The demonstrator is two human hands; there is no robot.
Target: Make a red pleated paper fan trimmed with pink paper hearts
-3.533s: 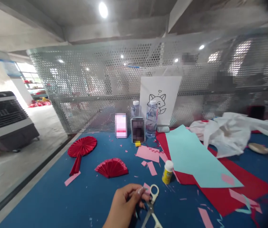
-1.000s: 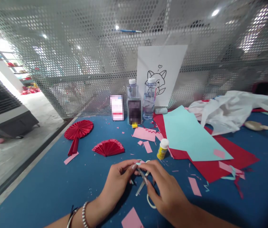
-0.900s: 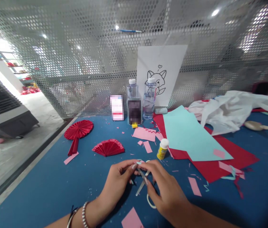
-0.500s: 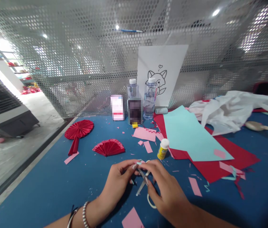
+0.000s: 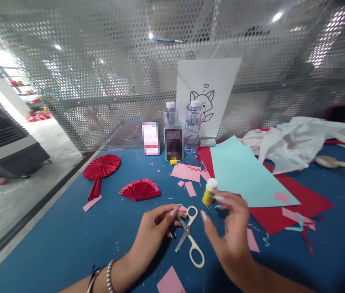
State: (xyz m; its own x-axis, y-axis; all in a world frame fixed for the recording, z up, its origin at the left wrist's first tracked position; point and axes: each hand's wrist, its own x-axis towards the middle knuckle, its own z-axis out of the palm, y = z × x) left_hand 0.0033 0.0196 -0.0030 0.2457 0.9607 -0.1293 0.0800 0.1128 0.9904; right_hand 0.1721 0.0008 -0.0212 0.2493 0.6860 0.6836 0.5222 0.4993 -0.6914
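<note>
While scissors (image 5: 190,237) lie on the blue table (image 5: 68,240), left hand (image 5: 154,232) pinches a pink scrap (image 5: 181,208); right hand (image 5: 231,232) hovers with its grip spread, empty, near glue bottle (image 5: 209,191).

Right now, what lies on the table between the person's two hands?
In the head view, the white-handled scissors lie on the blue table between the left hand and the right hand; the left fingertips pinch a small pink scrap beside the upper handle loop.

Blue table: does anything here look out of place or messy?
Yes. Pink paper scraps and thin slivers lie scattered over the blue table, around the scissors and the glue bottle. Nothing looks spilled or broken.
</note>
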